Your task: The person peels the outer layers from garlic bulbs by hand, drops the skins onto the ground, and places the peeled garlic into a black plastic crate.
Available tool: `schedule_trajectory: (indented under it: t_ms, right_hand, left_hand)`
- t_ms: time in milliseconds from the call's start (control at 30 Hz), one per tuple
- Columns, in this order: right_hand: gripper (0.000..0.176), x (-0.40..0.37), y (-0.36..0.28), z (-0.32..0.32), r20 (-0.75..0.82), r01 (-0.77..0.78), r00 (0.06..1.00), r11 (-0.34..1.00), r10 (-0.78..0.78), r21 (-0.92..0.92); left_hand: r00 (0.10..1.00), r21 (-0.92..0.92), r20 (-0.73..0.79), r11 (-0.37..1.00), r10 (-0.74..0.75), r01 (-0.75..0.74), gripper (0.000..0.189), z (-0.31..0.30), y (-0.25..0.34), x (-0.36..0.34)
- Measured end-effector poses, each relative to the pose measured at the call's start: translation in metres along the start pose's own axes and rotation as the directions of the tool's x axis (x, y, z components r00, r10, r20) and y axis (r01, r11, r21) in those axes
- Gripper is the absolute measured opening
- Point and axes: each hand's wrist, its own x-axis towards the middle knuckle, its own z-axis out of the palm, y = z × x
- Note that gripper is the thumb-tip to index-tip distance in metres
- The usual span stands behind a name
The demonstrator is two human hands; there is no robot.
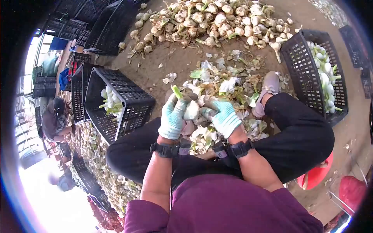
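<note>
My left hand (173, 117), in a pale blue-green glove, grips a white bulb vegetable (191, 110) with a green stalk stub sticking up at its top. My right hand (225, 117), gloved the same, is closed on the bulb's right side; whether it also holds a tool I cannot tell. Both hands are between my knees, above a heap of trimmed leaves and peelings (229, 83) on the dirt floor. Each wrist wears a black strap.
A large pile of untrimmed bulbs (213, 19) lies ahead. A black crate (132, 105) at left holds a few trimmed bulbs; another black crate (307, 77) at right holds more. Empty crates (105, 23) are stacked far left. Another person (54, 120) sits at left by more produce.
</note>
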Motion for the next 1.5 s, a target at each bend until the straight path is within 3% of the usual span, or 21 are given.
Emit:
schedule_trajectory:
  t_ms: [67, 200, 267, 333, 400, 467, 533, 600, 633, 733, 800, 867, 1000, 1100, 1233, 1300, 1333, 1367, 1400, 1467, 1500]
  right_hand:
    - [0.028, 0.002, 0.009, 0.0, -0.11, 0.095, 0.985, 0.946, -0.135, -0.31]
    - [0.025, -0.007, -0.003, 0.0, -0.185, 0.041, 0.98, 0.989, -0.067, -0.139]
    - [0.029, -0.01, -0.013, 0.005, -0.126, 0.141, 0.966, 0.869, -0.226, -0.473]
    - [0.027, -0.006, -0.015, 0.01, -0.078, -0.093, 0.994, 0.954, 0.073, -0.284]
    - [0.025, 0.003, 0.015, 0.016, -0.099, -0.199, 0.979, 0.952, 0.18, -0.233]
    - [0.021, -0.001, 0.024, 0.018, -0.052, -0.031, 0.997, 0.94, 0.051, 0.34]
    - [0.017, -0.004, 0.015, 0.016, -0.167, 0.002, 0.985, 0.968, 0.041, 0.251]
    - [0.018, 0.005, 0.025, 0.008, -0.189, -0.196, 0.956, 0.968, 0.224, 0.155]
    - [0.021, 0.01, 0.028, 0.002, -0.225, -0.264, 0.945, 0.96, 0.238, -0.095]
    - [0.012, 0.004, 0.015, 0.008, -0.3, -0.053, 0.95, 0.992, 0.087, 0.118]
    - [0.016, -0.009, -0.011, 0.01, -0.183, -0.047, 0.98, 0.981, 0.082, 0.187]
    - [0.021, -0.016, -0.021, 0.015, -0.127, 0.088, 0.982, 0.934, -0.139, -0.347]
    - [0.015, -0.008, -0.008, 0.021, -0.2, -0.021, 0.979, 0.956, -0.04, -0.294]
    - [0.011, -0.004, -0.002, 0.019, -0.254, -0.037, 0.965, 0.916, -0.071, -0.398]
    - [0.012, -0.001, 0.009, 0.018, -0.289, 0.028, 0.933, 0.843, -0.216, -0.537]
    - [0.013, 0.004, 0.007, 0.017, -0.354, -0.118, 0.927, 0.803, -0.122, -0.584]
    - [0.013, 0.01, 0.017, 0.015, -0.356, -0.116, 0.926, 0.804, -0.125, -0.583]
    - [0.013, 0.018, 0.035, 0.012, -0.39, -0.171, 0.917, 0.796, -0.087, -0.581]
    - [0.014, 0.022, 0.038, 0.01, -0.421, -0.225, 0.906, 0.785, -0.05, -0.577]
    - [0.017, 0.019, 0.044, 0.005, -0.387, -0.245, 0.922, 0.787, 0.009, -0.566]
    - [0.018, 0.016, 0.041, 0.006, -0.36, -0.268, 0.932, 0.74, 0.038, -0.617]
  left_hand:
    - [0.997, -0.031, -0.022, 0.997, -0.077, 0.076, 0.021, 0.001, 0.006, -0.002]
    - [0.996, 0.02, -0.083, 0.999, 0.036, -0.034, 0.021, -0.004, -0.004, -0.001]
    - [0.995, 0.086, -0.071, 0.995, 0.064, -0.058, 0.018, -0.005, -0.006, -0.003]
    - [0.985, 0.421, -0.051, 0.898, 0.166, -0.129, 0.016, -0.001, -0.004, -0.005]
    - [0.979, 0.471, 0.053, 0.86, 0.195, -0.197, 0.019, -0.002, -0.01, -0.006]
    - [0.997, 0.368, 0.039, 0.927, 0.063, -0.073, 0.016, -0.006, -0.013, -0.006]
    - [0.98, 0.353, 0.036, 0.915, 0.198, -0.198, 0.014, 0.002, 0.0, -0.007]
    - [0.998, 0.039, -0.018, 0.997, 0.068, -0.068, 0.022, 0.0, 0.007, -0.009]
    - [0.996, -0.136, -0.02, 0.986, 0.092, -0.094, 0.024, 0.002, 0.007, -0.009]
    - [0.996, -0.123, -0.072, 0.99, 0.06, -0.068, 0.024, -0.007, 0.001, -0.005]
    - [0.996, -0.144, -0.078, 0.988, 0.052, -0.063, 0.024, -0.002, 0.004, -0.006]
    - [0.989, 0.034, -0.124, 0.997, 0.076, -0.073, 0.022, 0.001, 0.001, -0.007]
    - [0.948, 0.638, -0.001, 0.731, 0.317, -0.244, 0.017, 0.004, -0.009, -0.004]
    - [0.862, 0.78, 0.139, 0.482, 0.488, -0.398, 0.015, 0.004, -0.013, -0.002]
    - [0.948, 0.744, 0.052, 0.621, 0.313, -0.246, 0.014, 0.004, -0.017, -0.003]
    - [0.988, 0.337, -0.058, 0.935, 0.141, -0.113, 0.017, 0.009, -0.011, -0.004]
    - [0.988, 0.339, -0.056, 0.933, 0.144, -0.116, 0.017, 0.011, -0.01, -0.004]
    - [0.996, 0.055, -0.079, 0.998, 0.04, -0.036, 0.02, 0.013, -0.01, -0.004]
    - [0.995, -0.235, -0.072, 0.971, -0.065, 0.046, 0.024, 0.012, -0.009, -0.004]
    - [0.999, -0.319, -0.01, 0.947, -0.051, 0.046, 0.036, 0.002, -0.011, -0.005]
    - [0.975, -0.574, 0.151, 0.789, -0.161, 0.22, 0.043, -0.003, -0.009, -0.004]
